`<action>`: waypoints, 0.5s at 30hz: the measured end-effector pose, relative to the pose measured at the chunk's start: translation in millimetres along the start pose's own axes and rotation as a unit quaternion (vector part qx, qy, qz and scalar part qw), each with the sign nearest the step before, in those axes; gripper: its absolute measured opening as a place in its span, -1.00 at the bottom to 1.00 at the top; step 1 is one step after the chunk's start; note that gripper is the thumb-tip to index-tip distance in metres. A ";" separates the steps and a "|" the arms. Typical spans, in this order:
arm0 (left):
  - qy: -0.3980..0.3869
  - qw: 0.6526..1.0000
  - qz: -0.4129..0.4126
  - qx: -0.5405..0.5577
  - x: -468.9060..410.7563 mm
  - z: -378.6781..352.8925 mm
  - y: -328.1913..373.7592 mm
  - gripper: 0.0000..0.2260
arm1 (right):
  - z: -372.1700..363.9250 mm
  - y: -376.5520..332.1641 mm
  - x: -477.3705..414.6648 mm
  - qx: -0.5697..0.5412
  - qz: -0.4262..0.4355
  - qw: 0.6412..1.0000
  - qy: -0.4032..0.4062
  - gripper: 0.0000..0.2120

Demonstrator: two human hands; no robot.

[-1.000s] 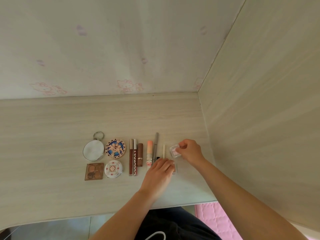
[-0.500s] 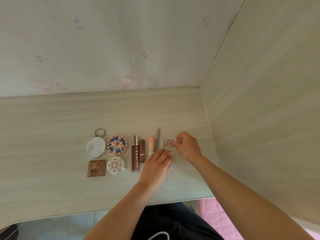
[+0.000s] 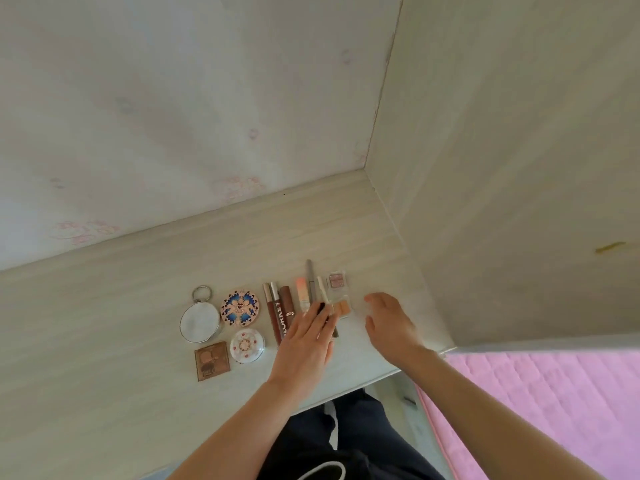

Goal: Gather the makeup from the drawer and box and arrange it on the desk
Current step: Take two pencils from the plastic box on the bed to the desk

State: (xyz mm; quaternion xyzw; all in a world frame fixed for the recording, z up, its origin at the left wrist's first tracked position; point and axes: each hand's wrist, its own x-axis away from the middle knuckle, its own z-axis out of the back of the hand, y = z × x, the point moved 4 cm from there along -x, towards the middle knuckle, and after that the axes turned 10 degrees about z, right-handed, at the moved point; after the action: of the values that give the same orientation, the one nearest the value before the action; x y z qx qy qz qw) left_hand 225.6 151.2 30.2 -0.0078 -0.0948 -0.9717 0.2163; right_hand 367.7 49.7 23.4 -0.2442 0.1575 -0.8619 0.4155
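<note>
Since half a second ago the right hand (image 3: 389, 323) has let go of the small clear case (image 3: 336, 280) and drawn back toward the table's (image 3: 104, 306) near edge — its fingers (image 3: 372, 298) are spread loose and hold nothing. That case now lies flat at the right end of the row, with a second small case showing orange pans (image 3: 343, 308) just below it, touching or nearly so. The left hand (image 3: 304, 344) lies palm down over the lower ends of the pencils, fingers straight and close together; whether they grip anything cannot be told. To the left run a thin white stick (image 3: 322, 289), a grey pencil (image 3: 310, 277), a peach tube (image 3: 302, 294), a brown lipstick (image 3: 286, 301) and two lip gloss tubes (image 3: 272, 306), all side by side. Further left sit a patterned round compact (image 3: 239, 306) and a round mirror with a ring (image 3: 200, 320) — below them a white round compact (image 3: 246, 346) and a brown square palette (image 3: 212, 361). A pink bed cover (image 3: 536, 410) shows at lower right.
</note>
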 end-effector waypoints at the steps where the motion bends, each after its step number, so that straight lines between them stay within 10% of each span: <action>1: 0.002 1.000 -0.013 -0.005 3.1 2.4 -1.4 -0.57 | -2.9 -2.6 9.5 0.011 0.002 1.000 0.014 -0.60; 15: -0.034 0.976 -0.215 0.007 42.5 4.0 20.7 -0.57 | -50.6 -33.0 152.5 0.068 -0.106 0.985 0.116 -0.48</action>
State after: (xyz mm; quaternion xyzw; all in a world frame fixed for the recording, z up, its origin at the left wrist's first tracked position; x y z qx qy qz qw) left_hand 195.7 115.8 40.3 -0.0188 -0.1081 -0.9940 -0.0011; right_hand 237.0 -47.9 41.2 -0.1291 0.1190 -0.9323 0.3162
